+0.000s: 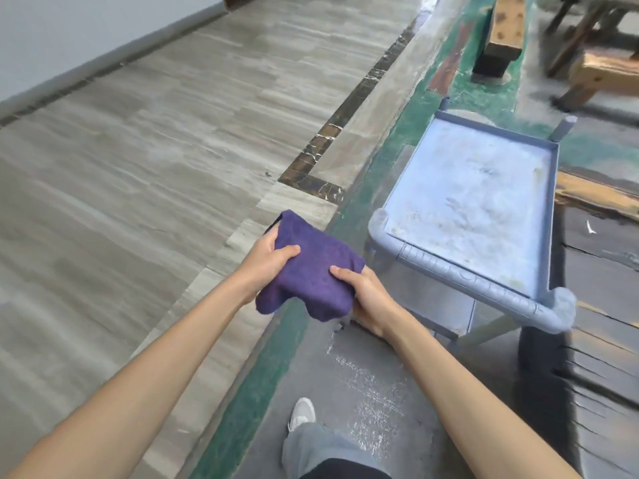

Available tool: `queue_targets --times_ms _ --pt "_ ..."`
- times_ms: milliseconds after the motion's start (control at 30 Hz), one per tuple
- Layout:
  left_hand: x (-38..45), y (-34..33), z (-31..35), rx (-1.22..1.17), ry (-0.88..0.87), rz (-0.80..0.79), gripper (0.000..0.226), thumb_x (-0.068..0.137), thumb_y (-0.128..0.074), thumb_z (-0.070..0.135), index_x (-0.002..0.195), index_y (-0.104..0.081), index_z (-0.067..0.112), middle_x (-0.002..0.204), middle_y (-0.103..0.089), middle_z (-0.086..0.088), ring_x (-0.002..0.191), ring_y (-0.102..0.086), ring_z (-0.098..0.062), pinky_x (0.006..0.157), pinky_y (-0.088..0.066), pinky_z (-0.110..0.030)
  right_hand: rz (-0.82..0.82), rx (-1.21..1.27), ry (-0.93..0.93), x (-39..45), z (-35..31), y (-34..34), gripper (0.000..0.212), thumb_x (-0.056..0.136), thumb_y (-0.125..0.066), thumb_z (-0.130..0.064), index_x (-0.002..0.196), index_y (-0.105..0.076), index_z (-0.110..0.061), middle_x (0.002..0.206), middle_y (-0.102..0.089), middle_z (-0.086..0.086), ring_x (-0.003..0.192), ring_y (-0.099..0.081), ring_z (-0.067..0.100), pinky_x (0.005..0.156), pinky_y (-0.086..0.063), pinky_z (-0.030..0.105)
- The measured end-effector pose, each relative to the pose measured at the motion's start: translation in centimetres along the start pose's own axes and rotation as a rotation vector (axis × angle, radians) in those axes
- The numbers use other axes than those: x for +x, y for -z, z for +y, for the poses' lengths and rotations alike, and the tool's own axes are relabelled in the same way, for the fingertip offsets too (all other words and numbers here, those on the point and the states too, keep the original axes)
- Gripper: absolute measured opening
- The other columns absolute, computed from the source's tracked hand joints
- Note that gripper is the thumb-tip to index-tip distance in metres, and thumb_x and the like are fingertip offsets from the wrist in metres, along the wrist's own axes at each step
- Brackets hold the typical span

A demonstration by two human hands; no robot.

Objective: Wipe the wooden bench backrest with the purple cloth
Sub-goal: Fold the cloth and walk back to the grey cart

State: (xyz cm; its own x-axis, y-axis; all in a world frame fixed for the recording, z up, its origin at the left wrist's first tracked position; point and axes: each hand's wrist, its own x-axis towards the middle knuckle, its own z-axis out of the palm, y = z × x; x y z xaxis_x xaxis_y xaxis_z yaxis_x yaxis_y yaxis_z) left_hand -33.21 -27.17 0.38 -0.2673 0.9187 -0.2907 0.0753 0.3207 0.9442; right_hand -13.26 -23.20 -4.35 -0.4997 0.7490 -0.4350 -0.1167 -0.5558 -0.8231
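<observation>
You hold the purple cloth (309,271) in mid-air at the centre of the frame, folded into a thick pad. Your left hand (268,259) is clamped on its left edge, thumb on top, and your right hand (363,293) is clamped on its right edge. Just right of the cloth stands a grey trolley (460,276). Wooden furniture (505,29), blurred, sits at the upper right.

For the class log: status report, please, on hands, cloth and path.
Left hand and right hand both gripping folded purple cloth. No wiping yet. Grey plastic trolley close right.
</observation>
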Motion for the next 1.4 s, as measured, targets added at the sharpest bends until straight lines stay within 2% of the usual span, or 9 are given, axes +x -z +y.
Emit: queue_targets --times_ms 100,267,367,533,700,933,1033,1233,1400 --pt "6.1 2.6 3.6 0.019 -0.037 -0.008 0.033 0.093 -0.059 0.006 0.113 -0.062 0.032 0.098 -0.076 0.016 0.093 -0.069 0.003 0.072 -0.05 -0.011 0.035 0.017 0.067 4.8 -4.0 -2.2 0.033 0.092 -0.071 -0.016 0.124 -0.066 -0.013 0.118 -0.077 0.009 0.108 -0.075 0.024 0.081 -0.062 0.035" --pt "14.5 2.4 7.9 0.02 -0.08 -0.144 0.039 0.092 -0.058 0.001 0.112 -0.063 0.033 0.102 -0.076 0.018 0.097 -0.069 0.003 0.072 -0.05 -0.009 0.141 0.018 0.104 9.8 -9.2 -1.5 0.042 0.09 -0.074 -0.026 0.131 -0.064 -0.02 0.124 -0.075 0.006 0.118 -0.07 0.029 0.098 -0.055 0.049" --pt "20.9 0.4 9.6 0.079 -0.096 -0.289 0.045 0.091 -0.058 -0.001 0.12 -0.061 0.034 0.111 -0.074 0.014 0.103 -0.068 0.001 0.078 -0.05 -0.011 0.25 0.051 0.134 12.3 -10.9 0.5 0.038 0.09 -0.072 -0.027 0.128 -0.067 -0.022 0.123 -0.075 0.006 0.116 -0.071 0.03 0.091 -0.057 0.048" --pt "29.7 -4.0 10.9 0.18 -0.113 -0.465 0.045 0.088 -0.063 0.001 0.129 -0.062 0.021 0.11 -0.072 0.009 0.104 -0.066 -0.008 0.085 -0.047 -0.018 0.47 0.105 0.163 15.4 -12.8 3.3 0.028 0.091 -0.07 -0.023 0.119 -0.069 -0.024 0.108 -0.079 0.001 0.088 -0.074 0.02 0.054 -0.055 0.027" --pt "35.3 -10.7 14.1 0.209 -0.107 -0.73 0.049 0.088 -0.061 -0.002 0.117 -0.062 0.039 0.097 -0.075 0.023 0.091 -0.068 0.006 0.072 -0.048 -0.006 0.691 0.171 0.231 16.4 -15.0 6.2 0.02 0.095 -0.066 -0.026 0.112 -0.072 -0.034 0.114 -0.079 -0.001 0.098 -0.076 0.018 0.065 -0.06 0.035" --pt "36.9 -23.4 17.6 0.352 -0.2 -1.139 0.051 0.089 -0.061 0.001 0.129 -0.062 0.033 0.11 -0.072 0.022 0.096 -0.066 0.011 0.079 -0.047 -0.005 1.034 0.371 0.348 12.9 -15.6 11.0 0.034 0.089 -0.068 -0.031 0.123 -0.065 -0.032 0.116 -0.078 -0.008 0.1 -0.076 0.013 0.071 -0.062 0.033" --pt "36.2 -28.9 17.9 0.402 -0.242 -1.278 0.048 0.089 -0.059 0.002 0.118 -0.065 0.041 0.104 -0.073 0.025 0.095 -0.065 0.011 0.077 -0.047 -0.004 1.185 0.429 0.382 11.3 -15.6 13.1 0.026 0.095 -0.067 -0.025 0.12 -0.064 -0.034 0.111 -0.079 -0.01 0.097 -0.077 0.013 0.069 -0.061 0.033" --pt "33.1 -38.2 17.5 0.44 -0.265 -1.536 0.054 0.091 -0.057 0.002 0.139 -0.057 0.027 0.116 -0.07 0.018 0.095 -0.066 0.011 0.073 -0.048 -0.004 1.463 0.569 0.485 8.2 -15.1 15.9 0.033 0.095 -0.069 -0.024 0.128 -0.062 -0.026 0.115 -0.078 -0.002 0.101 -0.077 0.02 0.067 -0.061 0.034" --pt "29.6 -42.8 17.6 0.463 -0.287 -1.751 0.061 0.091 -0.058 0.003 0.144 -0.051 0.032 0.12 -0.066 0.024 0.104 -0.062 0.012 0.081 -0.045 -0.004 1.662 0.66 0.559 6.0 -14.9 15.0 0.022 0.099 -0.065 -0.018 0.12 -0.064 -0.024 0.108 -0.08 -0.004 0.096 -0.077 0.014 0.066 -0.06 0.028"
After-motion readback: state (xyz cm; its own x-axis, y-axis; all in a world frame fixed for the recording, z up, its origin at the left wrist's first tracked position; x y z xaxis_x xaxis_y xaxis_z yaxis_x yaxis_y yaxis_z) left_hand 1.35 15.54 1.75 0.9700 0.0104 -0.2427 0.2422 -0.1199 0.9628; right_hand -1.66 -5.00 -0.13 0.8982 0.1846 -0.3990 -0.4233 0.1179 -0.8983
